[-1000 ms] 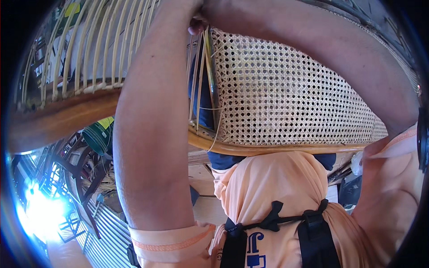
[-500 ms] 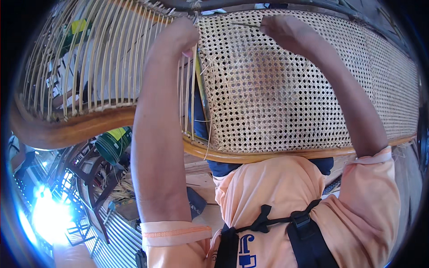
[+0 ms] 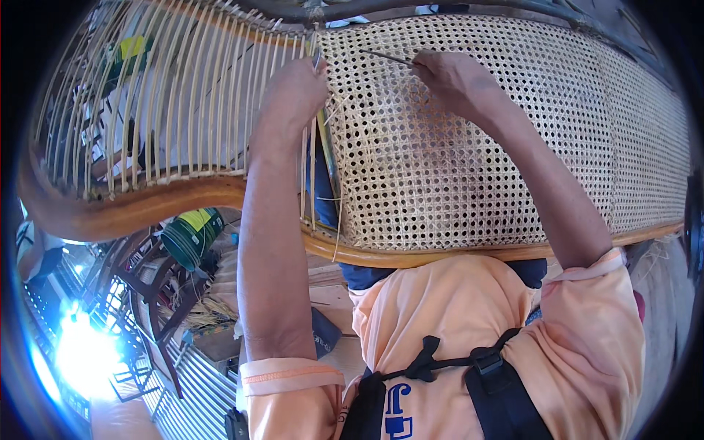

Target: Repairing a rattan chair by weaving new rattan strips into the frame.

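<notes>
A curved wooden frame (image 3: 147,209) carries a woven cane panel (image 3: 469,161) with an open hexagonal mesh, and thin cane strands (image 3: 176,110) stretched in rows to its left. My left hand (image 3: 293,95) is closed at the panel's left edge, where the woven part meets the loose strands. My right hand (image 3: 447,73) pinches a thin cane strip (image 3: 389,57) near the panel's top edge. The strip runs left from my fingers across the mesh. Both forearms reach up from my orange shirt at the bottom.
A dark metal rail (image 3: 411,9) runs along the top of the frame. Below the frame on the left stand a green bucket (image 3: 187,235), dark wooden furniture (image 3: 139,286) and a bundle of loose cane fibre (image 3: 202,312). Bright glare sits at the lower left.
The view has tilted up, so more of the panel's top and both hands show. My right hand has moved down and left along the top edge with the strip.
</notes>
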Demonstrator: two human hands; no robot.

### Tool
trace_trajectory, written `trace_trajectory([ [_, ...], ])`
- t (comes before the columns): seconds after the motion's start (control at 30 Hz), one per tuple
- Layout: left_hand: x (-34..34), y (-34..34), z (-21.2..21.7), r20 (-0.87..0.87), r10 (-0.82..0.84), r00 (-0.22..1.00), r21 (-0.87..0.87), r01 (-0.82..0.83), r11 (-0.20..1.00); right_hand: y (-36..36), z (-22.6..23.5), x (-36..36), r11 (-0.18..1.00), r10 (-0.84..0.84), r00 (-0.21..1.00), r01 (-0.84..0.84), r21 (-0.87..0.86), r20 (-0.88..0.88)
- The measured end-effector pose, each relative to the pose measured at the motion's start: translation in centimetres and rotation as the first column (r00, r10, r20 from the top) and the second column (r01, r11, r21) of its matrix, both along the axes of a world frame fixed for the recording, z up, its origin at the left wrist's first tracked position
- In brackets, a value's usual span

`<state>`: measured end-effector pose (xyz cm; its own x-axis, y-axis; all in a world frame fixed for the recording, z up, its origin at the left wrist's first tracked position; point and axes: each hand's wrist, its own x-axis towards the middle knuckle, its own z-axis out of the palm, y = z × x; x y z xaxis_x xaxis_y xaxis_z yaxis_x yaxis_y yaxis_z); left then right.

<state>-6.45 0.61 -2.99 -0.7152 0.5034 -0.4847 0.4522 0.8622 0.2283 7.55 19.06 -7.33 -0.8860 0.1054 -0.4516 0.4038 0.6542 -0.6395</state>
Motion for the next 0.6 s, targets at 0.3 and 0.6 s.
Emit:
trace_trajectory([
  [0.3, 12.6, -3.7, 7.3, 0.072, 0.399, 0.914, 0.184, -0.405, 0.896, -2.7, 2.3, 5.4, 0.93, -0.245, 0.967, 0.253, -0.265, 0.066],
  [0.6, 10.8, -3.4, 1.8, -0.35, 0.098, 0.932, 0.082, -0.074, 0.994, -5.0, 3.5, 10.5, 0.927, -0.311, 0.949, 0.314, -0.207, 0.045],
])
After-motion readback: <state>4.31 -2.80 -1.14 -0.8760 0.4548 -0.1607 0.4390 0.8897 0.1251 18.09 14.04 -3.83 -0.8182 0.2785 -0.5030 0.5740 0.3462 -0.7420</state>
